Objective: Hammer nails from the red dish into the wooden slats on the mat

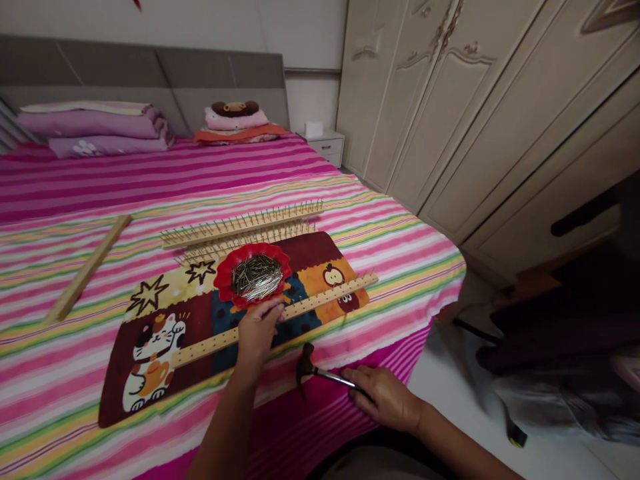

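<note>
My right hand (386,397) grips a claw hammer (327,375) by its handle, low over the bed's front edge, the head pointing left. My left hand (259,330) is at the middle of a wooden strip (207,345) with rows of small holes, its fingers pinched together. Whatever lies between those fingertips is too small to make out. Just beyond them stands a red scalloped bowl (223,277) full of loose metal nails (257,275). A few nails stick up at the strip's right end. Strip and bowl lie on a cartoon-patterned mat (113,393).
Behind the bowl lie two wooden strips (240,231) bristling with upright nails. A plain wooden bar (93,270) rests at left on the striped bedsheet (400,247). Folded bedding (100,127) is stacked by the headboard. A wardrobe (430,100) lines the right side.
</note>
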Demonstrator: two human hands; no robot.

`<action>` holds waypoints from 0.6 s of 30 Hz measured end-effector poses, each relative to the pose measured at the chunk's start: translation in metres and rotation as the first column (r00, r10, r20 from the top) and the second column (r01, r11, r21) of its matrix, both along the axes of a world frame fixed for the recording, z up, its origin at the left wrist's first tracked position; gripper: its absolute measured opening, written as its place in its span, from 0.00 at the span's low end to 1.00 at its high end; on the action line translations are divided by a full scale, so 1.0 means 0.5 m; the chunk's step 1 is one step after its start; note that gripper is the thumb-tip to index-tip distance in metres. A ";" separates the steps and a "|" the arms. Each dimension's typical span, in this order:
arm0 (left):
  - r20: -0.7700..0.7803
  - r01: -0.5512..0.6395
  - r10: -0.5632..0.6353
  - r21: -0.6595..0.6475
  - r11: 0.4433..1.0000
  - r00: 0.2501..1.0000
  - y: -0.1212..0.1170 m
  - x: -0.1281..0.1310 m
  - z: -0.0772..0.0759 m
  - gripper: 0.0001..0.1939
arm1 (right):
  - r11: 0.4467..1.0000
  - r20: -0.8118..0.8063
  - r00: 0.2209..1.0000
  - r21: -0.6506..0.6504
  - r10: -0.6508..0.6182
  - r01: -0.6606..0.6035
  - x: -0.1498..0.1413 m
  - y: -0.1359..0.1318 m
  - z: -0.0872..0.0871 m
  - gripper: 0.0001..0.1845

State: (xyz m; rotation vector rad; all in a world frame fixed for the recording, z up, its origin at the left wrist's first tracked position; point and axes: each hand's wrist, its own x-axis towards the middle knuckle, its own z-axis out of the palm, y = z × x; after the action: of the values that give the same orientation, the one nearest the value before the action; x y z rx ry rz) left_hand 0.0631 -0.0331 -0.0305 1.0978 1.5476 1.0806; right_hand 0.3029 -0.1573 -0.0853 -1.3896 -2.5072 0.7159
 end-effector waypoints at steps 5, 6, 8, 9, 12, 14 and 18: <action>-0.152 0.032 -0.025 0.043 0.999 0.988 0.001 -0.005 -0.015 0.19 | 1.000 -0.010 1.000 0.000 0.000 0.000 -0.001 -0.001 0.003 0.19; -0.167 0.030 -0.021 0.056 0.998 0.986 0.001 -0.006 -0.018 0.18 | 1.000 -0.014 1.000 -0.002 0.000 0.000 -0.001 -0.001 0.003 0.19; -0.178 0.025 -0.011 0.081 0.996 0.984 0.002 -0.007 -0.022 0.17 | 1.000 -0.023 1.000 -0.006 -0.004 0.004 -0.001 -0.002 0.003 0.19; -0.179 0.031 -0.014 0.090 0.995 0.984 0.003 -0.007 -0.023 0.17 | 1.000 -0.028 1.000 -0.008 -0.007 0.006 -0.001 -0.002 0.002 0.19; -0.217 0.074 -0.048 0.111 0.991 0.975 0.004 -0.007 -0.021 0.16 | 1.000 -0.054 0.998 -0.014 -0.012 0.011 -0.001 -0.001 0.001 0.19; -0.288 0.115 -0.068 0.152 0.982 0.955 0.004 -0.005 -0.020 0.14 | 1.000 -0.082 0.997 -0.022 -0.009 0.008 0.001 0.001 0.003 0.19; -0.435 0.182 -0.057 0.252 0.951 0.899 0.004 -0.004 -0.020 0.09 | 0.998 -0.160 0.987 -0.050 0.023 -0.032 0.003 -0.008 0.026 0.16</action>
State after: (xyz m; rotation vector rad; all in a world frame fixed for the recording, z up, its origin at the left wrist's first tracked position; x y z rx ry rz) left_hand 0.0610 -0.0309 -0.0403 1.6986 1.6553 1.0476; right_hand 0.3045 -0.1613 -0.0725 -1.2621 -2.4045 0.8683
